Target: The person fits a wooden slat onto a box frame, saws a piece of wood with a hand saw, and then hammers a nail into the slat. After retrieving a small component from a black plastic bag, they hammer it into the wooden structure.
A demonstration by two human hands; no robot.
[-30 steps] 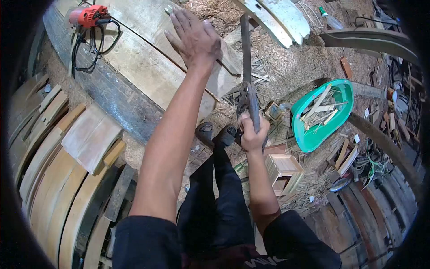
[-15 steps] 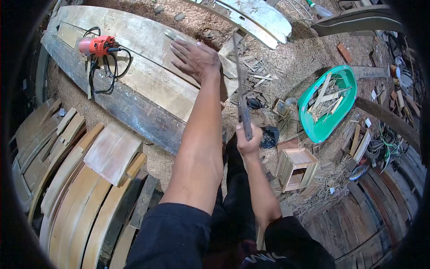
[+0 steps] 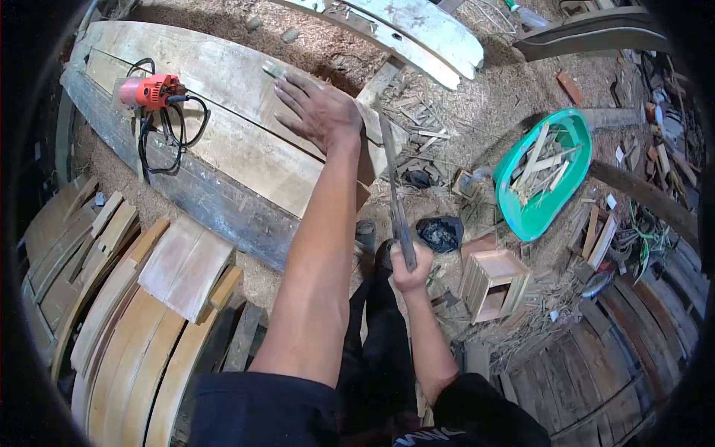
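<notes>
My left hand (image 3: 322,115) lies flat on a long pale wooden plank (image 3: 249,86), fingers stretched out and slightly spread. Just beyond its fingertips, a small greenish piece (image 3: 273,69) rests on the wood. In my right hand (image 3: 413,270) is the grip end of a long narrow-bladed tool (image 3: 395,186), its fingers closed around it. The blade points away from me, close to the plank's near right end. It shows almost edge-on, so its exact kind and any teeth are hidden.
An orange power tool (image 3: 153,91) with a black cord sits on the boards at left. Curved planks (image 3: 141,350) are stacked lower left. At right are a green tub (image 3: 550,216) of wood scraps and a small wooden box (image 3: 495,284). Shavings cover the ground.
My right hand has pulled back toward me, bringing the long narrow-bladed tool with it. My left hand stays flat on the plank, and the view has shifted slightly.
</notes>
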